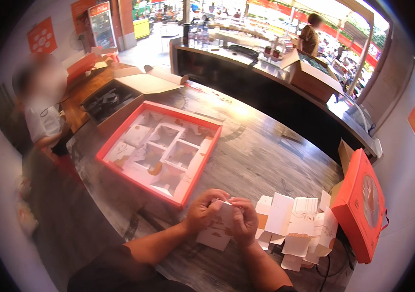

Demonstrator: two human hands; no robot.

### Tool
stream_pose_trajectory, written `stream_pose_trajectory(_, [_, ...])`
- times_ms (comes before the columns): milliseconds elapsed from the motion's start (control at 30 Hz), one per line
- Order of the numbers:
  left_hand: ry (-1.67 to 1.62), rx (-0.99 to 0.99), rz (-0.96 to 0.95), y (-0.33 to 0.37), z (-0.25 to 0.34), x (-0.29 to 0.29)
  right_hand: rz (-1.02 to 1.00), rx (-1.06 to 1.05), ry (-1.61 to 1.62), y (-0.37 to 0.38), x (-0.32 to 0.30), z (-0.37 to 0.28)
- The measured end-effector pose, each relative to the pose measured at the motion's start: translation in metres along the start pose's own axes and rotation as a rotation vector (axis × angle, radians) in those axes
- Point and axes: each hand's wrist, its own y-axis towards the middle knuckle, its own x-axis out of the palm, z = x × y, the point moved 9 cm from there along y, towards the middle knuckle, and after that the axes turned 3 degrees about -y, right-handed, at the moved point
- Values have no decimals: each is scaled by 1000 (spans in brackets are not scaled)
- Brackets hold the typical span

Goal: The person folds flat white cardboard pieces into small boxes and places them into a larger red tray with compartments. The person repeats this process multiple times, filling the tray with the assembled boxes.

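Between my two hands is a small white printed carton (217, 228), partly unfolded, with a flap hanging down toward me. My left hand (203, 210) grips its upper left edge. On the other side, my right hand (244, 221) pinches the top right edge, fingertips close to the left ones. Ahead to the left lies a shallow red gift box tray (201, 168). Several small white printed boxes stand in it, some with open tops. Just right of my right hand is a pile of flattened and half-folded white cartons (300, 221).
A red box lid (356, 209) with a clear window leans upright at the table's right edge, by a black cable (327, 272). An open cardboard box (144, 80) with dark contents sits beyond the tray. A person (44, 117) stands at the left. Behind runs a counter (246, 73) holding another carton (310, 75).
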Motion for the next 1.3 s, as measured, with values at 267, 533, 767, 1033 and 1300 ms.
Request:
stream_pose_trajectory(267, [-64, -45, 9, 3, -4, 0, -2, -28, -47, 2, 0, -10])
stream_pose_trajectory(533, [18, -55, -20, 3, -6, 1, 15, 71, 72, 2, -4, 2])
stream_pose_trajectory(767, [86, -52, -12, 1, -5, 0, 9, 113, 118, 0, -3, 6])
stream_pose_trajectory(1033, [68, -33, -18, 2, -1, -1, -27, 57, 71, 0, -1, -1])
stream_pose_trajectory(1300, [-68, -56, -55, 4, -4, 1, -40, -120, -111, 3, 0, -15])
